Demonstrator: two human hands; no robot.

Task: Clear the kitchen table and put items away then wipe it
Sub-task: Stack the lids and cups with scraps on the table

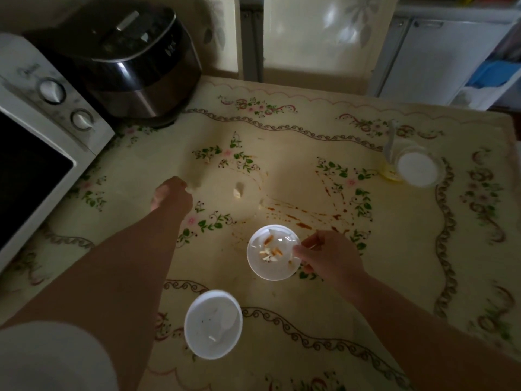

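Floral table (296,153): R grip (329,255) pinches plate (270,268) rim; L grip (172,194) curled near crumb (237,192), contents unclear.

1 microwave (42,131); right of it 1 rice cooker (135,66), 1 bowl (213,324), 1 saucer (272,268) (scraps on it), 1 glass cup (417,166).

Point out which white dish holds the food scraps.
The plate the right hand holds, with orange bits in it; the nearer bowl has none.
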